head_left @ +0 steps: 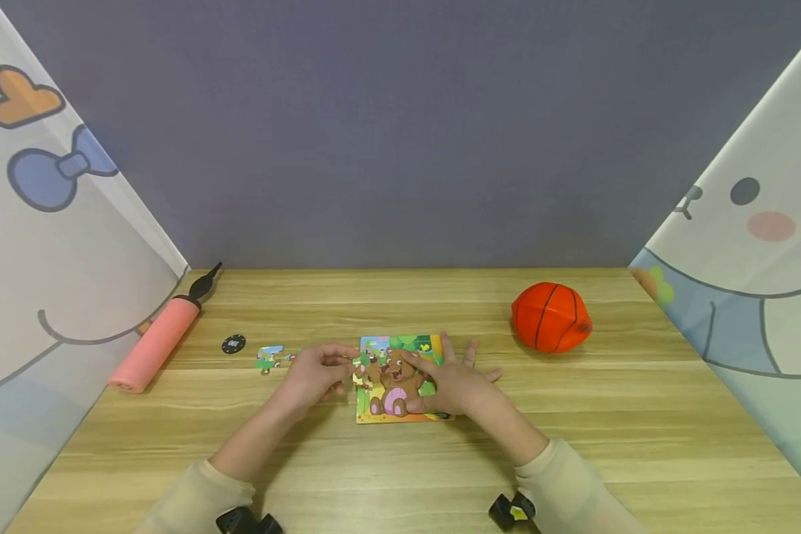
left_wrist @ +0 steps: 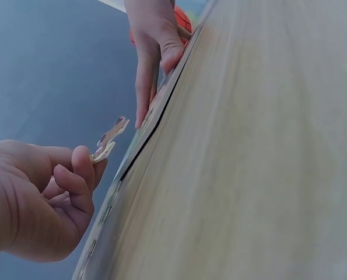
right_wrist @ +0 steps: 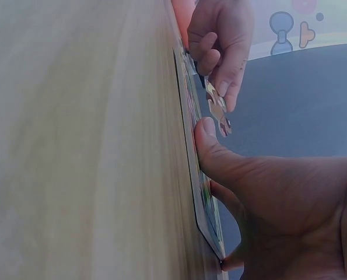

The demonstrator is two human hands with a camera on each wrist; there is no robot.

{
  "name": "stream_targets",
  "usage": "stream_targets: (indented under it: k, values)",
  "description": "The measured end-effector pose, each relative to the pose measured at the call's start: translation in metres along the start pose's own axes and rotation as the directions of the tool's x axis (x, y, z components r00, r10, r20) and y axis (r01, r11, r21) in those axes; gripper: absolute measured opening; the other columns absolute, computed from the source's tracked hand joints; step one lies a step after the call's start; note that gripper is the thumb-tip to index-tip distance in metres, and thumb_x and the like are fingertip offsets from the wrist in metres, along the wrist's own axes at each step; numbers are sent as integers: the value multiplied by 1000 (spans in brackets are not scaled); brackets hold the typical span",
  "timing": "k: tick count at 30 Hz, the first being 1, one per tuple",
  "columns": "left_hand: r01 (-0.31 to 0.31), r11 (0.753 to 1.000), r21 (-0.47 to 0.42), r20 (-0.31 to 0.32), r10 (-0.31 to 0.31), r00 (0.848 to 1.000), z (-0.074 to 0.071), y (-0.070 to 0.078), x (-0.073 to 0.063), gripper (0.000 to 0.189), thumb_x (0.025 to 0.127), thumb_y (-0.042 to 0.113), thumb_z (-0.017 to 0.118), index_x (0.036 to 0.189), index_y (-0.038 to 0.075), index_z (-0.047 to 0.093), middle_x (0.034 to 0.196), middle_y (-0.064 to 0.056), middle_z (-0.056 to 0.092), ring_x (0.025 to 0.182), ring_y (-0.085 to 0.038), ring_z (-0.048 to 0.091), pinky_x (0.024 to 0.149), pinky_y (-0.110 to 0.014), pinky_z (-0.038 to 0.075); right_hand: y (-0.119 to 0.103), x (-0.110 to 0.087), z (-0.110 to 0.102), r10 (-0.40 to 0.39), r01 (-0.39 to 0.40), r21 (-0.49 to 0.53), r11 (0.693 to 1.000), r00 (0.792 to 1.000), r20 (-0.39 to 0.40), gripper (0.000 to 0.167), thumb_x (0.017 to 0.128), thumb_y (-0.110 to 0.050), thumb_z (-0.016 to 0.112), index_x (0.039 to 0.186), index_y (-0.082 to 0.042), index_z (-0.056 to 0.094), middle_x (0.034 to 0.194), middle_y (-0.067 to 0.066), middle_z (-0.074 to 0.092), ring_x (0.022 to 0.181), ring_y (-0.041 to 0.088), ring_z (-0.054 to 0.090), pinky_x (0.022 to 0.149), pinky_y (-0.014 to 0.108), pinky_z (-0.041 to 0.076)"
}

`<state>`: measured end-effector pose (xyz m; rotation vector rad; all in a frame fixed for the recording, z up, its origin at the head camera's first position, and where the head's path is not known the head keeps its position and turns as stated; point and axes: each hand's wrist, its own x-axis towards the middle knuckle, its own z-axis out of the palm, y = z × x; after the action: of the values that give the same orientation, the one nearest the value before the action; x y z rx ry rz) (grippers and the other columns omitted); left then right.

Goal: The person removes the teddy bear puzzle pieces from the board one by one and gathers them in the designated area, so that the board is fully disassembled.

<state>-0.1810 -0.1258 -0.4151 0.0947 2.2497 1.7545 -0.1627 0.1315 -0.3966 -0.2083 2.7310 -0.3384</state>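
My left hand [head_left: 312, 374] pinches a jigsaw piece [left_wrist: 111, 139] between thumb and fingers, tilted and held just above the left part of a bear jigsaw puzzle [head_left: 407, 417]. The puzzle lies flat on the table, a brown bear with a pink belly showing at its middle. Across the puzzle's right side rests my right hand [head_left: 460, 382], fingers spread and touching the surface. In the right wrist view its thumb [right_wrist: 208, 137] presses near the puzzle's edge, below the held piece. Part of the picture is hidden under the right hand.
Loose jigsaw pieces [head_left: 269, 356] lie left of the left hand. Beyond them are a black round chip [head_left: 233, 343] and a pink hand pump [head_left: 158, 343] with a black nozzle. A partly deflated red ball [head_left: 551, 317] sits at the back right. A grey wall [head_left: 400, 148] borders the table.
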Motion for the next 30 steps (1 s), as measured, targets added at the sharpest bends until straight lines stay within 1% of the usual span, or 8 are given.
stream_targets:
  k: [4, 8, 12, 16, 19, 22, 26, 30]
  values:
    - [14, 1000, -11, -12, -15, 1000, -3, -2, -1, 26, 94, -2, 65, 119, 1, 69, 100, -12, 71, 56, -15, 59, 43, -18, 35, 0, 1, 0, -9, 9, 3, 1000, 1000, -9, 90, 74, -74, 71, 153, -57, 30, 168, 18, -3, 141, 65, -6, 84, 94, 10]
    - [27, 1000, -3, -26, -27, 999, -7, -4, -4, 26, 94, -1, 65, 119, 2, 69, 98, -11, 71, 57, -16, 59, 44, -18, 36, 0, 1, 1, -14, 14, 3, 1000, 1000, -17, 90, 74, -74, 71, 153, -57, 30, 168, 18, -2, 141, 65, -6, 84, 94, 10]
    - [37, 999, 21, -45, -37, 998, -12, -6, -6, 25, 95, 1, 65, 119, 2, 69, 97, -10, 71, 59, -17, 60, 46, -19, 38, 1, 1, 1, -11, 11, 5, 1000, 1000, -13, 90, 74, -74, 70, 153, -58, 29, 168, 18, -3, 141, 64, -6, 84, 94, 10]
    - [41, 999, 15, -56, -40, 998, -19, -8, -11, 25, 95, 1, 65, 120, 0, 69, 100, -10, 71, 60, -16, 60, 48, -19, 41, 1, 1, 2, -9, 9, 7, 1000, 1000, -14, 91, 74, -75, 70, 153, -57, 29, 168, 18, -3, 142, 64, -6, 84, 94, 10]
    - [43, 999, 0, -52, -43, 998, -24, -10, -13, 26, 95, 1, 65, 121, -1, 69, 99, -11, 72, 60, -15, 59, 48, -19, 40, 1, 0, 1, -10, 10, 9, 1000, 1000, -14, 91, 74, -75, 70, 153, -57, 30, 168, 18, -3, 141, 64, -5, 84, 94, 10]
    - [37, 999, 6, -39, -37, 999, -30, -11, -16, 27, 96, 1, 63, 122, -2, 68, 99, -13, 71, 59, -14, 57, 47, -19, 38, 1, 0, 2, -9, 9, 3, 1000, 1000, -12, 90, 74, -75, 70, 153, -57, 29, 168, 18, -3, 141, 65, -5, 84, 94, 10]
    - [34, 999, 17, -49, -33, 998, -37, -13, -20, 29, 96, 0, 62, 124, -4, 66, 101, -13, 69, 59, -14, 56, 46, -19, 37, 1, 0, 2, -9, 9, -4, 1000, 1000, -11, 90, 74, -75, 70, 153, -57, 29, 168, 19, -3, 141, 65, -5, 84, 94, 11]
    - [39, 999, 12, -74, -38, 997, -44, -16, -24, 28, 96, 2, 64, 124, -3, 67, 101, -13, 70, 59, -13, 56, 46, -20, 37, 0, 1, 1, -9, 9, -4, 1000, 1000, -14, 90, 74, -74, 71, 153, -57, 29, 168, 19, -3, 141, 65, -5, 84, 94, 11]
